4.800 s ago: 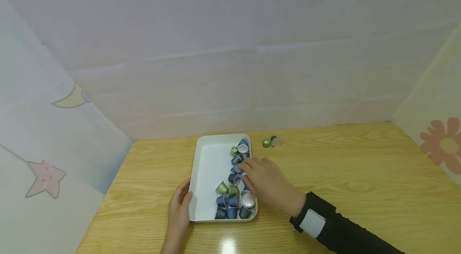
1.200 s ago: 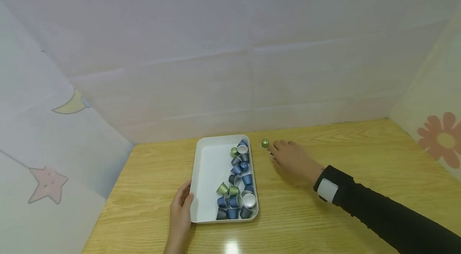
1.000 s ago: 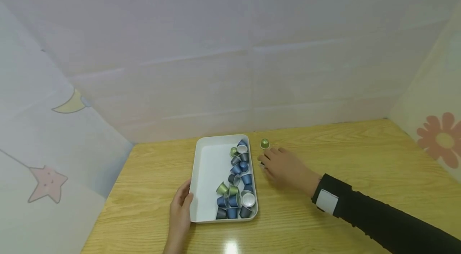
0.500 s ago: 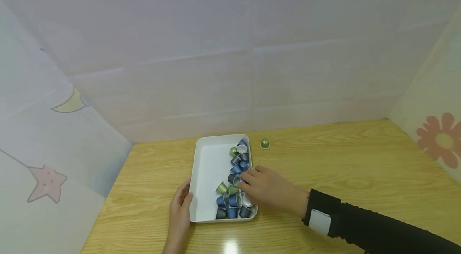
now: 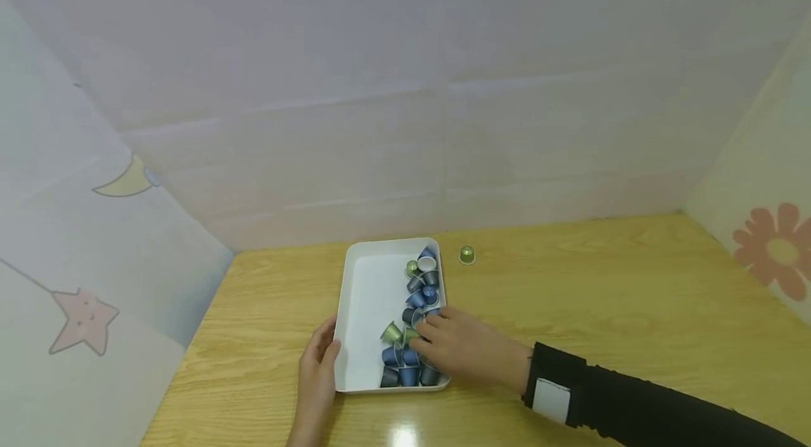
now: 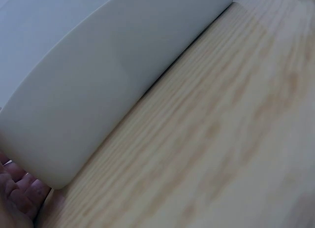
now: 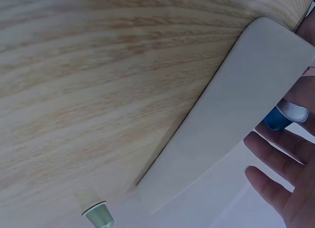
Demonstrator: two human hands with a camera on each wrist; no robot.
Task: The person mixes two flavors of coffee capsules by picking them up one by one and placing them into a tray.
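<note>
A white tray [image 5: 367, 292] holds several blue, dark and green coffee capsules [image 5: 391, 333] along its right side and near end. My left hand [image 5: 318, 366] grips the tray's left wall near the front corner, thumb on the rim, fingers outside. My right hand [image 5: 459, 348] reaches over the tray's right wall, its fingertips among the capsules. In the right wrist view, a blue capsule [image 7: 278, 118] with a silver lid shows between the spread fingers. The hand covers some capsules, and I cannot tell whether it pinches one. A lone green capsule [image 5: 467, 255] stands on the table beyond the tray.
The wooden table [image 5: 602, 306] runs back to a pale draped wall [image 5: 317, 151]. Side panels carry a star, a moon and a flower. The tray's far edge is close to the back wall.
My right hand picked up the dark capsule beside the green one and carried it left into the tray. Since then it has shifted slightly nearer along the right side. The left hand stays put.
</note>
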